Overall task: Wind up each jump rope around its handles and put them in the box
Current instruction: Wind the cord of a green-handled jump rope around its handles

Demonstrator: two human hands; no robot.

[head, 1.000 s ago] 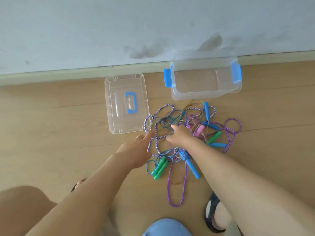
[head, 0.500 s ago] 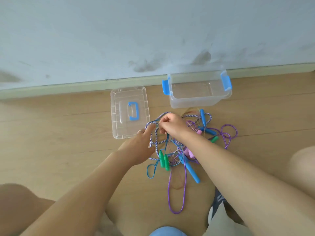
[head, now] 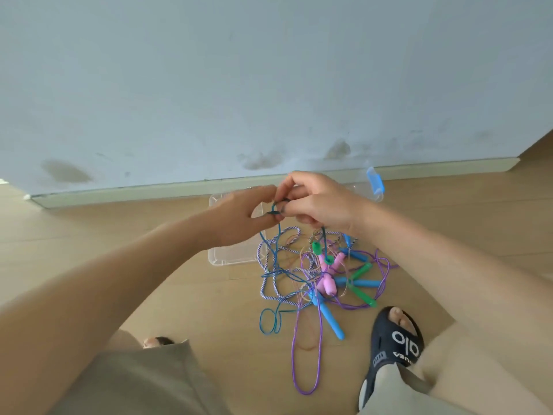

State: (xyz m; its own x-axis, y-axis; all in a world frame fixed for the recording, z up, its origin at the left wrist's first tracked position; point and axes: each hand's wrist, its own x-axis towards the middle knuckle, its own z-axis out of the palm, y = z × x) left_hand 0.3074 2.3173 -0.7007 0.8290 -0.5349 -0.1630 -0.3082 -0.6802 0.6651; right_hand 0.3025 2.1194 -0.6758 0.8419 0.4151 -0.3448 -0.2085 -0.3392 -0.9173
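A tangle of several jump ropes (head: pixel 323 277) lies on the wooden floor, with blue, green and pink handles. My left hand (head: pixel 239 217) and my right hand (head: pixel 317 202) are raised above it, both pinching a dark blue-green cord (head: pixel 276 235). Two green handles (head: pixel 321 253) dangle on that cord below my right hand. A purple rope loop (head: pixel 308 369) stretches toward me. The clear box (head: pixel 374 184) with blue latches stands against the wall, mostly hidden behind my right hand.
The clear lid (head: pixel 233 256) lies on the floor under my left hand, left of the tangle. My right foot in a black sandal (head: pixel 392 345) stands right of the ropes, my left toes (head: pixel 155 342) at the lower left. A grey wall and baseboard (head: pixel 149 191) run behind.
Both hands rose off the pile, lifting the blue-green cord so the green handles hang above the floor. The camera tilted up and pulled back from the floor.
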